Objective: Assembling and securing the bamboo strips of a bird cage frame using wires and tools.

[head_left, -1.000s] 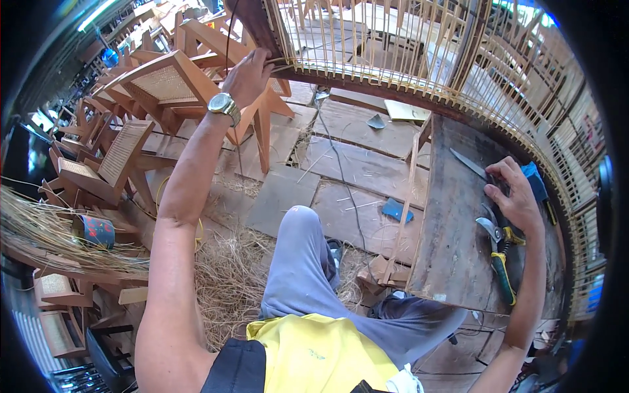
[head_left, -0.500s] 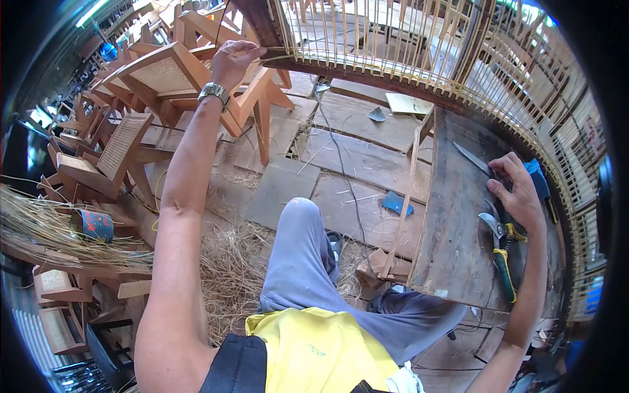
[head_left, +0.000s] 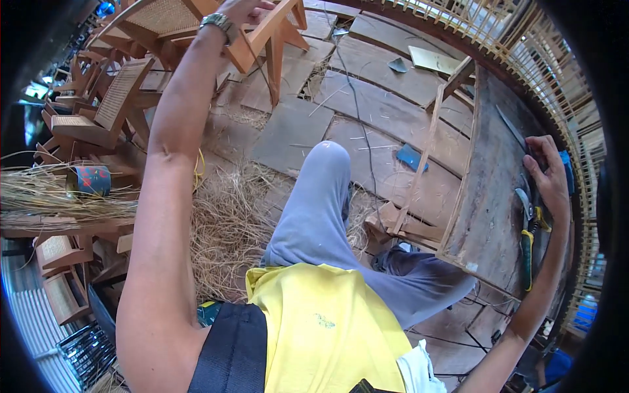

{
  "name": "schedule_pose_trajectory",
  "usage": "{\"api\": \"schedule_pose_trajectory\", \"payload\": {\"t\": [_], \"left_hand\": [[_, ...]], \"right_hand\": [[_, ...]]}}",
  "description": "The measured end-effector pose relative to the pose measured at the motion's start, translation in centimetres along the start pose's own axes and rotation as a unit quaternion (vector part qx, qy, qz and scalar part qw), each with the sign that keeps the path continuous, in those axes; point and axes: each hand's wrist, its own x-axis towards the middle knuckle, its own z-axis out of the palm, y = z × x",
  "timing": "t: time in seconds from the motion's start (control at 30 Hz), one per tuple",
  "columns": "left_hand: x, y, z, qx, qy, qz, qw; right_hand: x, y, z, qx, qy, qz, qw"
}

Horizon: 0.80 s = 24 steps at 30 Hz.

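Observation:
My left hand [head_left: 246, 9] is at the top edge, partly cut off, above a wooden chair frame [head_left: 265, 33]. Its visible fingers are curled together; what they hold, if anything, is out of view. On the right, my right hand [head_left: 550, 173] rests low over a dark wooden bench top [head_left: 485, 177]. Its thumb and fingers are closed around the handle end of a knife [head_left: 511, 126], whose blade lies along the bench pointing away. Close by my right wrist lie pruning shears [head_left: 527, 226] with green and yellow handles. Behind the bench curves a frame strung with cane strands [head_left: 488, 40].
Cane-seated wooden chairs [head_left: 121, 95] crowd the left. A bundle of cane strips [head_left: 39, 193] lies beside a dark blue cylinder [head_left: 92, 180]. Cane shavings [head_left: 226, 229] cover the floor by my leg. A black cable [head_left: 360, 111] crosses the boards, near a blue scrap [head_left: 411, 158].
The view has tilted downward, so the strung frame and my left hand now sit higher and are partly cut off. My right hand stays at the knife, which lies in place.

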Motion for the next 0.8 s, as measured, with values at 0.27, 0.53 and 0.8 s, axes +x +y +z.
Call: {"api": "schedule_pose_trajectory", "payload": {"t": [0.27, 0.53, 0.8], "left_hand": [[-10.4, -9.7, -15.5, 0.152, -0.065, 0.005, 0.986], [-32.9, -24.1, -28.5, 0.369, 0.115, -0.086, 0.918], [-15.2, -20.9, 0.9, 0.095, 0.042, -0.114, 0.988]], "right_hand": [[-0.1, 0.7, 0.2, -0.027, 0.001, 0.007, 1.0], [0.0, -0.7, 0.0, -0.05, 0.024, -0.053, 0.997], [-0.2, -0.2, -0.2, -0.144, 0.027, -0.081, 0.986]]}}
